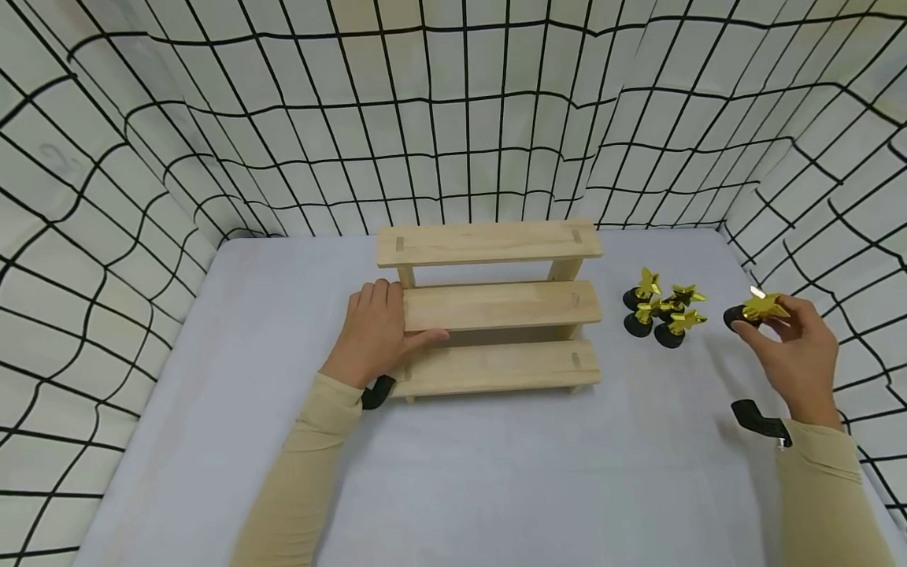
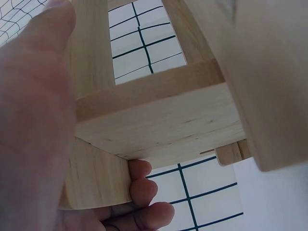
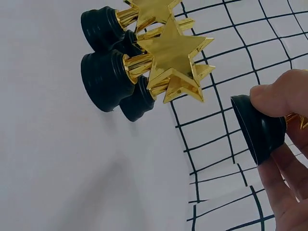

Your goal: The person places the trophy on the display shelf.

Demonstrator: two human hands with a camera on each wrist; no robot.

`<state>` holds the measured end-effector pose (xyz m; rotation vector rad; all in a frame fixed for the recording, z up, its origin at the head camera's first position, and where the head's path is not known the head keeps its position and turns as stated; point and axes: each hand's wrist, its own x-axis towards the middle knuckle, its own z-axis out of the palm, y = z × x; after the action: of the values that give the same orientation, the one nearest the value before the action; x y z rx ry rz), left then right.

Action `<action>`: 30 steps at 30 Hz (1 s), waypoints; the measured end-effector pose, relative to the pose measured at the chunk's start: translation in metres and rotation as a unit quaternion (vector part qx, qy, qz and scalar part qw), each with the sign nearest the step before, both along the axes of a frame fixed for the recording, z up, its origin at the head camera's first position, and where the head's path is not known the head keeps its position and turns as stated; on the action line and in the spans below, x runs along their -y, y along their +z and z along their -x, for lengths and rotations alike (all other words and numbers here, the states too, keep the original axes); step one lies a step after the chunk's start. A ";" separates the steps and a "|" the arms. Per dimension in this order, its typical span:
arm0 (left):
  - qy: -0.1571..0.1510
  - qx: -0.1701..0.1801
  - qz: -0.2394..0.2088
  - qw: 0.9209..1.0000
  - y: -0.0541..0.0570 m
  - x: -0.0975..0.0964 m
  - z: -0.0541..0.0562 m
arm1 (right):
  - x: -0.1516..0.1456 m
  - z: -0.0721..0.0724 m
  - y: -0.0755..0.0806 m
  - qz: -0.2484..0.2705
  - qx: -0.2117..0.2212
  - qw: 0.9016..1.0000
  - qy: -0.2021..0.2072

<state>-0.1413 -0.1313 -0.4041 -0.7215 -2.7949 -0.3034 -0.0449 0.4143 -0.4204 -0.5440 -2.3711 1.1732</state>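
A three-tier wooden step shelf [image 1: 503, 307] stands in the middle of the table. My left hand [image 1: 375, 323] grips its left end at the middle tier, thumb lying along the front. Seen in the left wrist view, fingertips [image 2: 144, 191] curl round the shelf's wooden side piece [image 2: 96, 178]. Out to the right, my right hand [image 1: 804, 354] holds a gold star trophy [image 1: 765, 305] with a black base. Thumb and fingers pinch that black base [image 3: 262, 127] in the right wrist view, its star partly hidden by the hand.
Several more star trophies [image 1: 669, 324] stand clustered on the white table [image 1: 538, 472], between the shelf and my right hand. White walls with black grid netting [image 1: 482, 102] rise at the back and both sides, close beyond my right hand.
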 end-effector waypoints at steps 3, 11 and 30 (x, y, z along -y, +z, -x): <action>0.003 0.007 -0.003 1.000 0.000 0.000 -0.001 | 0.003 0.000 0.004 -0.009 -0.010 1.000 0.009; 0.007 0.009 -0.001 1.000 -0.001 0.000 0.000 | 0.017 0.001 0.020 -0.026 -0.013 0.999 0.016; 0.003 0.001 -0.004 1.000 -0.002 0.000 -0.001 | 0.059 0.007 0.033 -0.088 -0.120 0.980 0.131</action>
<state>-0.1401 -0.1314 -0.4060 -0.7111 -2.7953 -0.3142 -0.0520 0.3551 -0.3875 -0.0270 -2.3518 1.0532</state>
